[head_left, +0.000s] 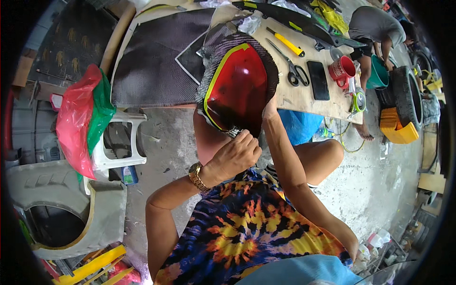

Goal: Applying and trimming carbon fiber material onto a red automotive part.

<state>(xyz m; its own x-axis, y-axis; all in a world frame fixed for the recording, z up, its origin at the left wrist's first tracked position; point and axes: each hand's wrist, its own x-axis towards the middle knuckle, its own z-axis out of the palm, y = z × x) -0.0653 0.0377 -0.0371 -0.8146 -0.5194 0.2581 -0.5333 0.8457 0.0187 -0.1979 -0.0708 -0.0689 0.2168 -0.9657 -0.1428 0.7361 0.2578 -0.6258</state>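
Observation:
A glossy red, curved shell (240, 80) with yellow-green edging is held up in front of me, at the near edge of the table. Dark woven carbon-fibre cloth (271, 71) wraps its border, with frayed edges sticking out. Its lower part looks dark. My right hand (270, 110) grips the shell's right side from beneath; most of its fingers are hidden behind it. My left hand (236, 154), below a gold wristwatch (196, 175), is closed, its fingertips pinching the frayed cloth at the shell's lower edge.
On the wooden table (297, 102) lie a black carbon-fibre sheet (152, 61), scissors (292, 66), a yellow cutter (287, 42), a phone (318, 80) and a red mug (342, 71). A white stool (121, 156) with plastic bags stands left. A co-worker (377, 28) bends over a green bucket (376, 73).

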